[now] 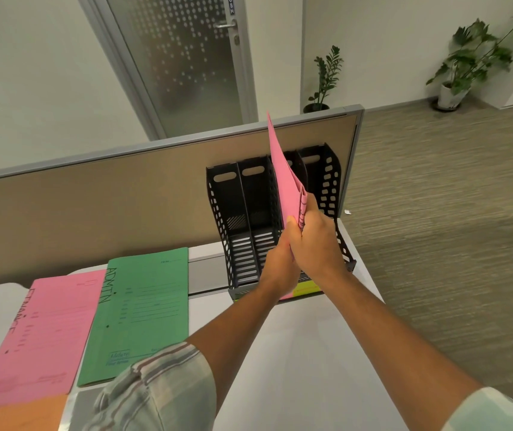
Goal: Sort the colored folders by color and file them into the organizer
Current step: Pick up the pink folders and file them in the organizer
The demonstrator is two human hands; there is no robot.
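Observation:
Both my hands hold a small stack of pink folders upright, edge-on, above the black slotted organizer at the desk's back right. My left hand grips the stack's lower left side; my right hand grips it from the right. The stack hangs over the third slot from the left. The two left slots look empty. On the desk to the left lie a pink folder marked in black, a green folder marked ADMIN, and an orange folder at the bottom left corner.
A tan partition panel stands behind the desk and organizer. Coloured labels run along the organizer's front lip. The white desk ends at the right onto carpet. A frosted door and two potted plants stand beyond.

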